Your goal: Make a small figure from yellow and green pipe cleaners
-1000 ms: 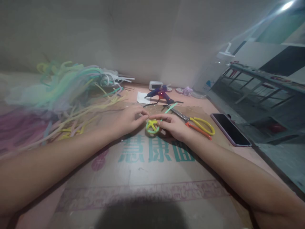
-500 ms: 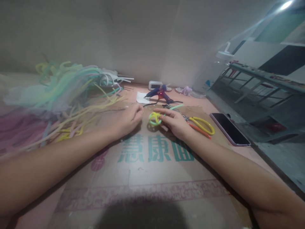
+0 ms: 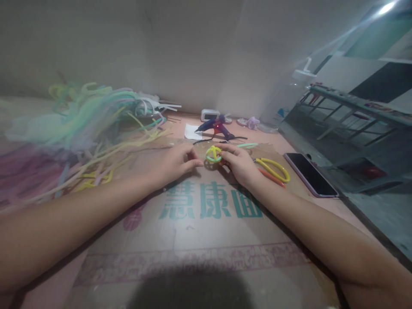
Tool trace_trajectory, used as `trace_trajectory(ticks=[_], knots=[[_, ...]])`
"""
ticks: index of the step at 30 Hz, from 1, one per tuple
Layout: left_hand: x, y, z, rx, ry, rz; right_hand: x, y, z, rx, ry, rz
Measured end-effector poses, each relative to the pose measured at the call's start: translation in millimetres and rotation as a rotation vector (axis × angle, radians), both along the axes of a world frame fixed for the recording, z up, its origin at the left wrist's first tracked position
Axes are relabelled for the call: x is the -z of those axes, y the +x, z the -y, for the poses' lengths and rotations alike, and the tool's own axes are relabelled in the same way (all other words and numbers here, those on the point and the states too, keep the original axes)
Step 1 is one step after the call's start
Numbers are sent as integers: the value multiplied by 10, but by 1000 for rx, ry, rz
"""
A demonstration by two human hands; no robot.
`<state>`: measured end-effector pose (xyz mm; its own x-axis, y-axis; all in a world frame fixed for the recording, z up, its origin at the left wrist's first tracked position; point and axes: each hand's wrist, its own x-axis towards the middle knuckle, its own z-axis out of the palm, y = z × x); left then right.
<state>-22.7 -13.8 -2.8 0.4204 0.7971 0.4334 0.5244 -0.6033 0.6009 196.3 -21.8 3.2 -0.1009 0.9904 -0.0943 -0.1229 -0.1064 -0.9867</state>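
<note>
A small rounded frame of yellow and mint-green pipe cleaner (image 3: 213, 155) is pinched at its right side by the fingertips of my right hand (image 3: 237, 162). Yellow strips arch over a green ring at its base. From behind that hand a pale green strip (image 3: 247, 146) sticks out to the right. Just left of the frame, my left hand (image 3: 180, 162) has its thumb stretched out and a gap between thumb and forefinger, holding nothing. Pliers with yellow and orange handles (image 3: 273, 169) lie beside my right hand, their jaws mostly hidden.
A glue gun (image 3: 214, 126) with a red light rests behind my hands by a white paper (image 3: 192, 132). Loose pipe cleaners (image 3: 106, 107) are heaped at left. On the right lie a phone (image 3: 310, 174) and a clear bottle (image 3: 286, 96). Printed cardboard (image 3: 193, 240) covers the table.
My right hand has tilted the pipe-cleaner frame upright and shifted it slightly right. My left thumb has spread away from the fingers, and that hand has moved a little toward the frame.
</note>
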Motion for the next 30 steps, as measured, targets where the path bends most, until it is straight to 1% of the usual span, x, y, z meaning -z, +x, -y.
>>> trace_trajectory(ticks=[4, 8, 15, 21, 23, 25, 28, 30], knots=[[0, -5, 5, -13, -50, 25, -15, -13, 11, 2, -19, -6], [-6, -9, 8, -4, -76, 4, -28, -19, 22, 4, -24, 0], [5, -16, -9, 12, 30, -5, 2, 2, -7, -21, 5, -7], [28, -22, -20, -34, 3, 4, 26, 4, -9, -20, 28, 1], [38, -28, -27, -29, 8, 3, 32, 5, -16, -12, 42, 12], [39, -32, -28, -19, 23, -10, 45, 24, -46, 36, 121, 40], [27, -27, -12, -40, -3, 15, 75, 95, -134, 204, 311, 59], [16, -18, 3, -59, -56, 71, 96, 153, -202, 308, 358, 44]])
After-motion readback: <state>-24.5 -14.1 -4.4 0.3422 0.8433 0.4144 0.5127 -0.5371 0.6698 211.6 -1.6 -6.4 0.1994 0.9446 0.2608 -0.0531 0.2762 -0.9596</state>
